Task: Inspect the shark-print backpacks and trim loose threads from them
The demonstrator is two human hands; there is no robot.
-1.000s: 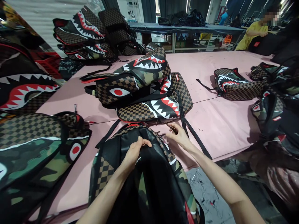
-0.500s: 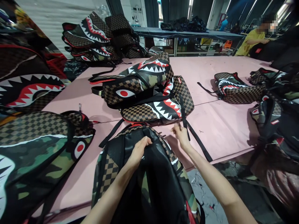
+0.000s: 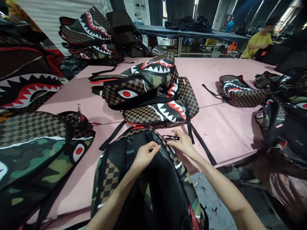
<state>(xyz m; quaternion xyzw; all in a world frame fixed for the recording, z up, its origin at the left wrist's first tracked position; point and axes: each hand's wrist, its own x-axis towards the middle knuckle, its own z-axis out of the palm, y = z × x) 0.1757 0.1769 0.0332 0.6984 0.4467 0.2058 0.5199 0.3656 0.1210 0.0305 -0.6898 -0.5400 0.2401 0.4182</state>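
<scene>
The left hand (image 3: 144,155) pinches the black top panel of the backpack (image 3: 148,179) standing at the near table edge, fingers closed on the fabric. Just right of it, the right hand (image 3: 183,143) is closed on a small dark tool (image 3: 173,137) at the bag's top rim by the zipper. This looks like trimming or checking the top seam; the next move calls for steady fabric. Two stacked backpacks (image 3: 153,92) lie beyond on the pink table (image 3: 227,127).

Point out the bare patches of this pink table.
Bare pink table lies between the stacked checkered shark-mouth backpacks and the lone checkered backpack, and behind both. The near edge is crowded: camouflage backpack left, black-backed backpack under both hands.
</scene>
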